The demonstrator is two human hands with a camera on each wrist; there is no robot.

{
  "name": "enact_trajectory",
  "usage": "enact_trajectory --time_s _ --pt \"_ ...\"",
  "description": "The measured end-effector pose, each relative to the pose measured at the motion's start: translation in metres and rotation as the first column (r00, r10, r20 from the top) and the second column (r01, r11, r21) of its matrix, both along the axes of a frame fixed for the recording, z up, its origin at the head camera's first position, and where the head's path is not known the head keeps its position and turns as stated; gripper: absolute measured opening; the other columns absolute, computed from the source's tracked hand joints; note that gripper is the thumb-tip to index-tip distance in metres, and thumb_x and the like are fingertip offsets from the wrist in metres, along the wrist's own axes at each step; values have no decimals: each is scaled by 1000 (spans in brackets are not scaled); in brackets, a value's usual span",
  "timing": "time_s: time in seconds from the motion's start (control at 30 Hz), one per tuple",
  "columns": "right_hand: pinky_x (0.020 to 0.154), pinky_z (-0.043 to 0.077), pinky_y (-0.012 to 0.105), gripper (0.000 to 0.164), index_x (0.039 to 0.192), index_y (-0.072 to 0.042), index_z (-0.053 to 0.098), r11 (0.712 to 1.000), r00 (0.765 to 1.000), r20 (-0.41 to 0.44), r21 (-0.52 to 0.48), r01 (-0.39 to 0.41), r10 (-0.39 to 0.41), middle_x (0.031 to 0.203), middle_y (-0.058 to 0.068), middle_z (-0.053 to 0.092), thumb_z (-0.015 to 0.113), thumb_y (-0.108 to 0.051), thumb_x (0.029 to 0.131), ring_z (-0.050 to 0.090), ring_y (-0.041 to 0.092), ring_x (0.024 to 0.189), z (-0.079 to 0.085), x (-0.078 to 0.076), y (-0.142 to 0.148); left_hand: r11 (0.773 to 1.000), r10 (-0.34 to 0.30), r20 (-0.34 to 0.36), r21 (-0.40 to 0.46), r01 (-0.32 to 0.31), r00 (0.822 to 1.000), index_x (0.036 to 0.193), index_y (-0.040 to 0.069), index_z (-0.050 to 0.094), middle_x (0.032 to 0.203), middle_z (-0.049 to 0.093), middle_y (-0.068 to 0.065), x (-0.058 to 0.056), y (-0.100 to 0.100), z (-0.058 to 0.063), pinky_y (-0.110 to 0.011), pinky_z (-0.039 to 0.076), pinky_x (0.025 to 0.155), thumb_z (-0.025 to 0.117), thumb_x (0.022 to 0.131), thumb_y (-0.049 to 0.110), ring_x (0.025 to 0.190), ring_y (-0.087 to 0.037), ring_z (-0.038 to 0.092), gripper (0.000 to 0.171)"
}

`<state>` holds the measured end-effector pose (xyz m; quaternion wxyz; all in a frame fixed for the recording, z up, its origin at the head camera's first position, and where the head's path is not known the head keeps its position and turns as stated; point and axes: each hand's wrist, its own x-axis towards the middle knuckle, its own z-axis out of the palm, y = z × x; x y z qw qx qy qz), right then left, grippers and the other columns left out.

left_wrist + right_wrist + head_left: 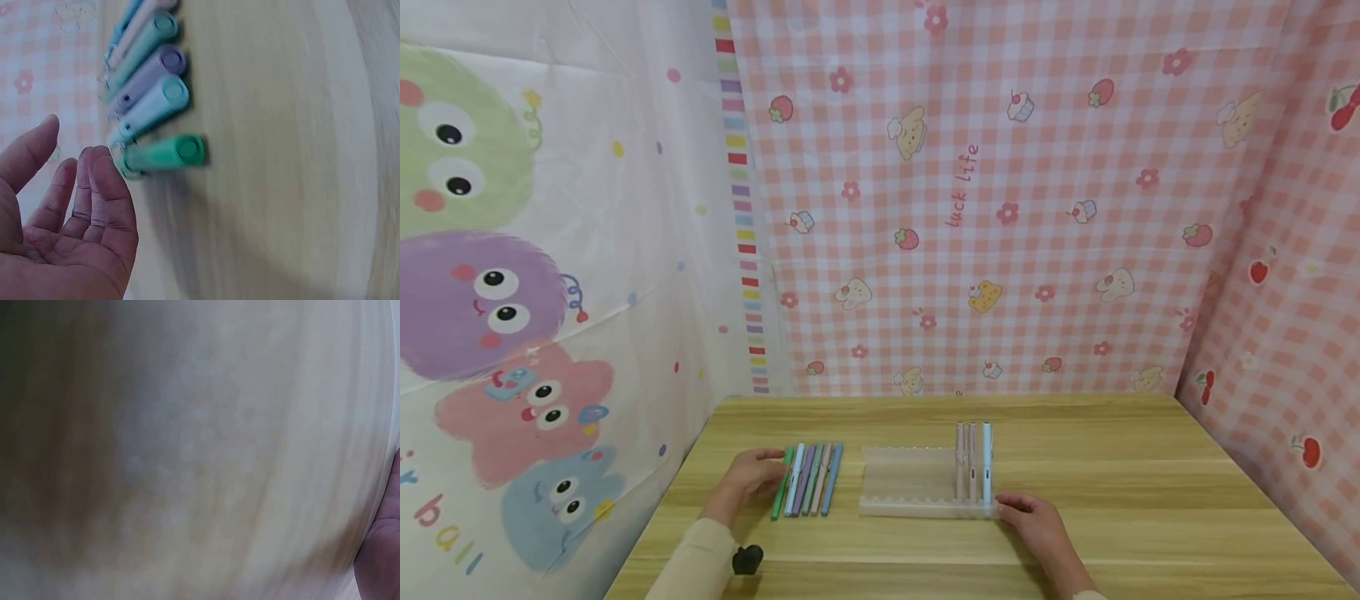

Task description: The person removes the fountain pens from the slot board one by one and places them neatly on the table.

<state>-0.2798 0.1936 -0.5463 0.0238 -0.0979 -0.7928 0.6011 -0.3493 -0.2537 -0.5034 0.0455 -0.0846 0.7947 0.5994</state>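
Note:
Just left of a row of capped pens, my left hand point(751, 478) reaches in with its thumb and fingers apart and nothing between them. The green pen point(164, 154) lies closest to its fingertips. Beside it are light blue point(794, 480), purple, teal, pinkish-beige and blue point(832, 482) pens, side by side and slightly slanted. My right hand point(1033, 521) holds the front right corner of a translucent pen tray point(906, 477) with notched edges between thumb and finger. Two dusty-pink pens point(973, 467) and one light blue pen point(987, 467) sit upright at its right end.
The wood-grain table point(1120, 475) runs back to a pink checked curtain point(970, 200). On the left hangs a white curtain with cartoon figures point(490, 300). A black device point(747, 559) is worn at the left sleeve. The right wrist view is mostly blurred tabletop.

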Motion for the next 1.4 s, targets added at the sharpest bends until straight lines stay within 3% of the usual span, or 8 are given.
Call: enact_trajectory --time_s 0.27,0.47,0.7,0.87,1.0,1.23,1.4 --pt "76 51 27 22 109 6 71 1000 1000 -2 14 -9 9 105 12 70 69 -8 92 62 16 91 0 0 1 998 -59 -32 36 61 998 131 -13 54 105 66 -20 0 26 10 -38 56 80 68 90 1 89 -24 64 45" --pt "76 51 28 23 109 7 70 1000 1000 -2 4 -9 9 104 12 70 69 -7 91 62 15 88 2 1 0 992 -105 -63 67 109 992 129 -14 55 105 65 -18 0 49 17 -39 56 80 68 89 -1 86 -22 64 44" --pt "76 52 28 23 109 7 71 1000 1000 -2 8 -13 13 103 12 70 70 -7 91 62 15 89 3 1 0 982 -180 -69 50 184 981 132 -7 57 115 62 -20 5 72 21 -46 54 88 69 91 6 101 -34 64 45" --pt "76 51 27 22 108 6 71 1000 1000 4 11 -9 9 104 12 70 70 -8 91 62 16 90 2 1 0 968 -241 -64 52 244 968 132 -6 57 114 62 -17 8 87 23 -47 52 90 70 90 8 98 -29 64 46" --pt "76 51 27 22 108 6 71 1000 1000 0 22 -10 10 104 12 70 70 -7 91 62 15 89 2 1 0 954 -279 -74 89 285 957 133 -8 55 108 63 -15 10 101 25 -49 52 90 70 91 5 99 -35 64 47" --pt "75 51 27 22 108 8 71 1000 1000 -15 17 -14 15 102 13 70 69 -6 91 62 14 87 2 1 -1 970 -221 -127 78 232 967 126 -7 60 102 66 -11 12 119 21 -42 56 84 71 91 6 88 -21 66 40" --pt "74 51 26 22 108 7 71 1000 1000 -15 21 -8 9 103 12 70 70 -7 91 62 14 87 2 1 0 958 -257 -149 93 272 955 124 -10 60 100 66 -12 10 127 17 -41 56 83 70 90 3 87 -19 66 38"
